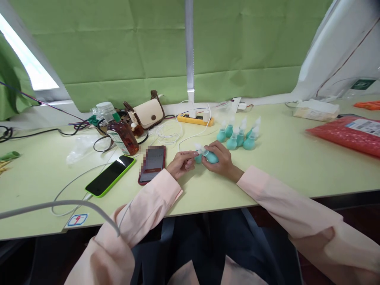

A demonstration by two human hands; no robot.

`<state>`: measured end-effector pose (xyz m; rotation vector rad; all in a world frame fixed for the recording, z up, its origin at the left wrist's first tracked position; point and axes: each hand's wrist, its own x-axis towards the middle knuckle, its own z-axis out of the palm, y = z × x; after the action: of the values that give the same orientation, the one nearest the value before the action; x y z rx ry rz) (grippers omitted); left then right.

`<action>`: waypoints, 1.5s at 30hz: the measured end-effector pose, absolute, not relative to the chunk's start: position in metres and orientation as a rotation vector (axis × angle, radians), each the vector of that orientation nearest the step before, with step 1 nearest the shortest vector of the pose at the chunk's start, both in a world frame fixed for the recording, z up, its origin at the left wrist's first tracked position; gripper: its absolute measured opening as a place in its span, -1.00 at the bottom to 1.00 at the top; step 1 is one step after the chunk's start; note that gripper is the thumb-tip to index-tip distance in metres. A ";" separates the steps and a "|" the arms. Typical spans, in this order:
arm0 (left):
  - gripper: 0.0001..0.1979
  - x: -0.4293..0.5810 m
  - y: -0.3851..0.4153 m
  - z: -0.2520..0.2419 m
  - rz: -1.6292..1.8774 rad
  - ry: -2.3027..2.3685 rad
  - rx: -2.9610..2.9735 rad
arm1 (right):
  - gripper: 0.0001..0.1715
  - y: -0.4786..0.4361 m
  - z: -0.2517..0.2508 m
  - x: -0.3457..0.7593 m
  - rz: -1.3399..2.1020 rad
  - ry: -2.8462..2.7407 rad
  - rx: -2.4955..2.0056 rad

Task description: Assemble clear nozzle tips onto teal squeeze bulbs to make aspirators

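Both hands meet over the pale green table (282, 170). My right hand (221, 160) is wrapped round a teal rubber bulb (211, 157) with a clear white tip. My left hand (181, 163) pinches that tip end between thumb and fingers, with a second teal piece (198, 158) showing between the two hands. Just beyond, a group of several similar teal bulbs with clear tips (239, 135) stands upright on the table.
A red phone (152, 163) and a green-cased phone (110, 175) lie left of my hands. Farther back are a brown drink bottle (122, 134), a cream handbag (147, 112), a yellow power strip (194, 119) with white cables, and a red packet (346, 134) at right.
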<state>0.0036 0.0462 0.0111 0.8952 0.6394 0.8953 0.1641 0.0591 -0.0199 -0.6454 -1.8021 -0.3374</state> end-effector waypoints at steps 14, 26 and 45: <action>-0.80 0.009 0.043 0.014 1.001 0.611 0.926 | -0.85 0.048 -0.015 0.155 0.227 -1.771 -0.794; -0.84 0.008 0.044 0.016 0.967 0.600 0.948 | -0.72 0.044 -0.005 0.151 0.938 -1.639 -0.785; -0.86 -0.004 0.046 0.030 1.065 1.001 1.487 | -0.69 0.053 -0.006 0.159 1.026 -1.442 -0.781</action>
<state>-0.0043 0.0465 0.0299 1.4870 1.0012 1.0653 0.1589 0.0531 -0.0061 -0.7813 -1.4421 1.0265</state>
